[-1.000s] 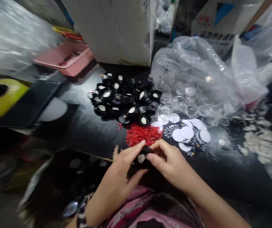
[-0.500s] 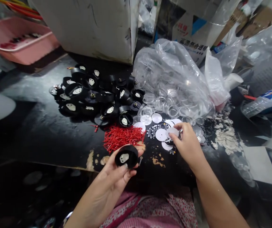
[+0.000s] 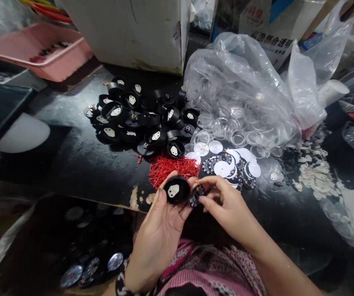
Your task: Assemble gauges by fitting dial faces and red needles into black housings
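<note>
My left hand [image 3: 164,228] is closed around a round black gauge housing [image 3: 181,200], its open side facing up. A pale metal plate [image 3: 173,190] lies inside the cup. Right beside its rim, my right hand [image 3: 226,203] pinches a dial disc [image 3: 196,195], with the black printed face towards me. Behind the hands is a heap of red pointers [image 3: 172,166]. Loose dial discs [image 3: 223,168], some white side up and some black side up, are spread just beyond my right hand.
More black housings [image 3: 155,135] are piled at the back left. Clear rings [image 3: 238,137] spill from a plastic bag [image 3: 245,78]. Small metal plates [image 3: 315,176] lie at the right. A pink tray [image 3: 53,61] and a large box [image 3: 127,33] stand behind. Finished-looking gauges [image 3: 92,267] are low at the left.
My right hand has lifted the dial disc off the spread and brought it left to the housing, its black face now showing. The whole view has shifted, with the table's things further right.
</note>
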A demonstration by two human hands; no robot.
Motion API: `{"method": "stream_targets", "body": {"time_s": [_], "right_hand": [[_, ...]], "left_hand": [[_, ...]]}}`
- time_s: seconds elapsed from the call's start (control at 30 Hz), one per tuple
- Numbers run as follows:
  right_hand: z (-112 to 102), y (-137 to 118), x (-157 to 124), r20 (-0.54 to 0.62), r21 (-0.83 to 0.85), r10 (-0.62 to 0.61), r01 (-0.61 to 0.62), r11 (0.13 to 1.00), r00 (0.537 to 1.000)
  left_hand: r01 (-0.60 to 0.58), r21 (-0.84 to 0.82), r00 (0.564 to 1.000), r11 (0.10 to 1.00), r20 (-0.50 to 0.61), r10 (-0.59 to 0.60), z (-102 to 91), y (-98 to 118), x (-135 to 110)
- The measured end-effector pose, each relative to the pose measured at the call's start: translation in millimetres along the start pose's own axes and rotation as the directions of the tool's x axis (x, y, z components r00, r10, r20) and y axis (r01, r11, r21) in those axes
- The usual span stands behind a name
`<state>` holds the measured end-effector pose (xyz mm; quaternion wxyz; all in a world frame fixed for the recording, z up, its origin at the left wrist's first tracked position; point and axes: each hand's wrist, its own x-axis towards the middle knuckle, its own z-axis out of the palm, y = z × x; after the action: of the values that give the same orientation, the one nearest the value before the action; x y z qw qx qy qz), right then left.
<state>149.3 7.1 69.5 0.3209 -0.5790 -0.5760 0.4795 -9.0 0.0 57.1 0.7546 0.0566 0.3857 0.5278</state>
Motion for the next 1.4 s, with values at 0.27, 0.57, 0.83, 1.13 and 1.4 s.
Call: {"method": "stream_targets", "body": {"time_s": [0.27,0.57,0.83,1.13,1.4], "right_hand": [[-1,-17,-1,-0.084,-0.025,-0.16,0.159,0.987,0.983],[0,-23,7,-0.044,-0.097,-0.019,0.015,0.995,0.999],[-2,-15,10,-0.032,0.02,0.083,-0.083,0.996,0.996],[-9,-14,-12,0.142,-0.142,0.056,-0.036,0.989,0.988],[16,-14,37,0.135,-0.839,-0.19,0.214,0.5,0.973]], "left_hand": [[0.015,0.146,1.0,0.989,0.01,-0.017,-4.1,-5,-1],[-0.047,0.478,0.994,0.877,0.105,-0.004,-18.2,-14,2],[-0.013,0.429,0.984,0.903,0.168,-0.066,-18.9,-12,3],[-0.109,0.673,0.989,0.732,0.146,0.014,-33.1,-7,-7],[-0.078,0.307,0.994,0.948,-0.049,0.098,-30.6,2,-4]]}}
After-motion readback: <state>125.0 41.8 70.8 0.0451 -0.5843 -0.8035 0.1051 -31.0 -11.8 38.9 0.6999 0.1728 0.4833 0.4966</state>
